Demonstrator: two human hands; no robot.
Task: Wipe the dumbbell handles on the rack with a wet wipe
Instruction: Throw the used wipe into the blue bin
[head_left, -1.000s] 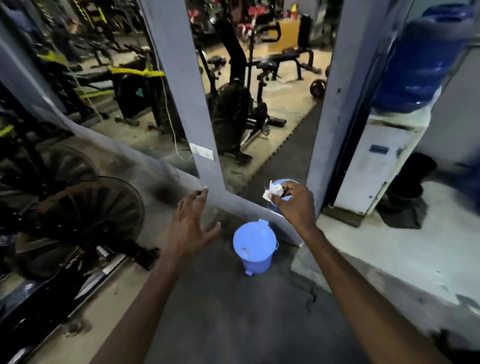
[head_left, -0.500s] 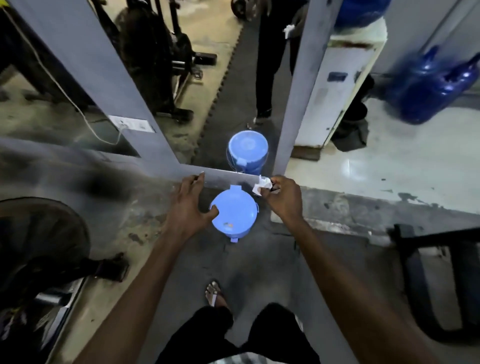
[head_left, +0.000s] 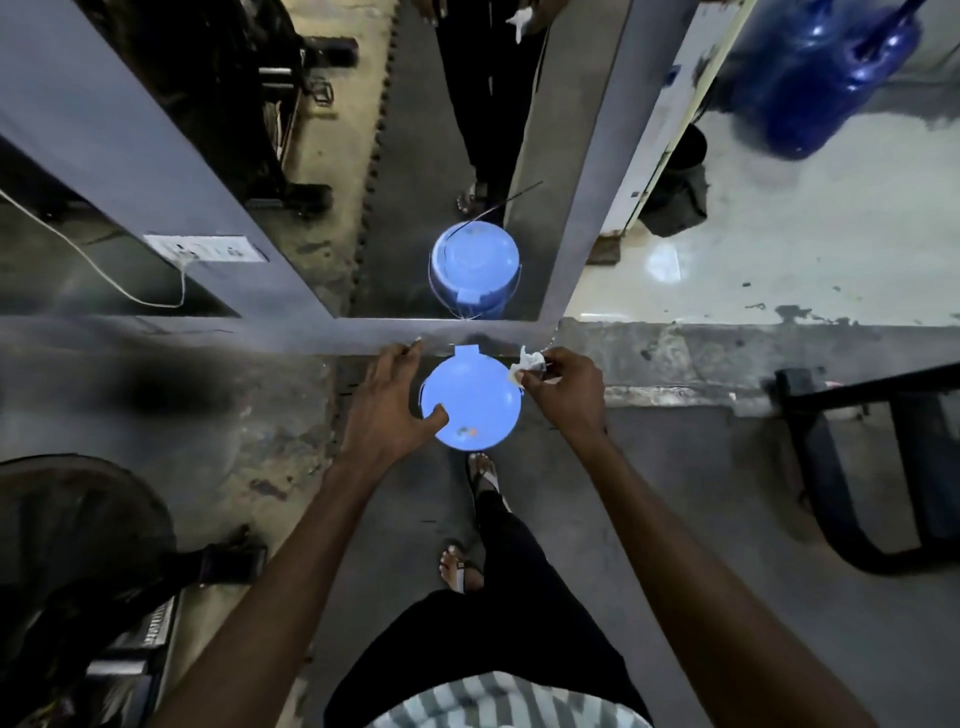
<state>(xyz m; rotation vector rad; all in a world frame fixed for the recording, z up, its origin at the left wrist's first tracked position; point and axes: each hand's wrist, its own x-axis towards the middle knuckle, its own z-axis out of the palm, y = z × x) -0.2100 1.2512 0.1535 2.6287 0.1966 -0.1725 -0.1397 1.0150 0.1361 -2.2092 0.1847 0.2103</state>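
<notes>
Though the lid sticker (head_left: 466, 431) is illegible, right hand (head_left: 563, 395) pinches wipe (head_left: 529, 361).

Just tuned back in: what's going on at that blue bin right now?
A person stands over a small lidded blue bin on the floor at the foot of a wall mirror. The left hand rests at the bin's left edge with its thumb on top, and the bin looks closed. The right hand pinches a crumpled white wipe beside the bin's right rim, probably to throw it away. No dumbbell rack shows in this view.
</notes>
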